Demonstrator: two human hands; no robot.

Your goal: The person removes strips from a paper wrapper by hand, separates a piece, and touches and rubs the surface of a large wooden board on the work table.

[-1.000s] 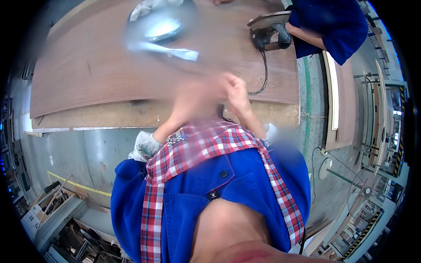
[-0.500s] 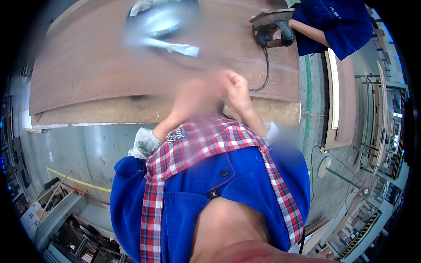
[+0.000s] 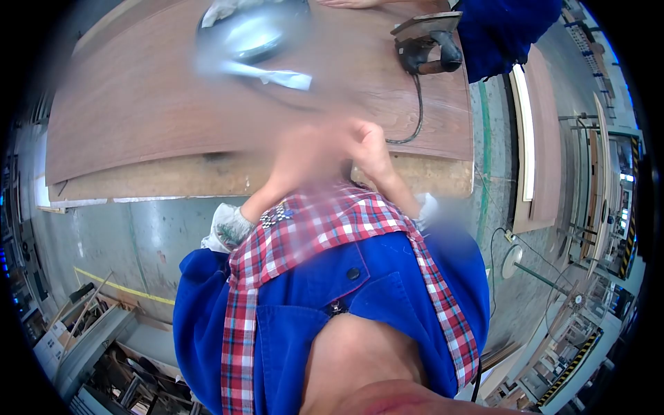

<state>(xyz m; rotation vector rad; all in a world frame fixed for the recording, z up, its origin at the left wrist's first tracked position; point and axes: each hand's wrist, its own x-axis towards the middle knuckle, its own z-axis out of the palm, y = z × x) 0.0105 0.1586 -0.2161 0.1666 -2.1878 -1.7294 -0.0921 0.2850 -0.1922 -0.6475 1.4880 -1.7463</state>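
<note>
My left hand and my right hand are held close together in front of my waist, over the near edge of the wooden sheet. A blurred smear covers most of my left hand, so its fingers do not show. The fingers of my right hand are curled in towards the left; their tips, and anything between them, are hidden. Ahead and to the left is a shiny metal bowl with a white cloth at its rim. A white strip lies just before it.
An iron rests on the sheet at the right, its black cord trailing towards me. A co-worker in a blue sleeve stands beyond it, with a hand at the top edge. Boards stand off to the right.
The co-worker's hand has left the iron, and a hand now shows flat on the sheet at the top edge. My hands have hardly moved.
</note>
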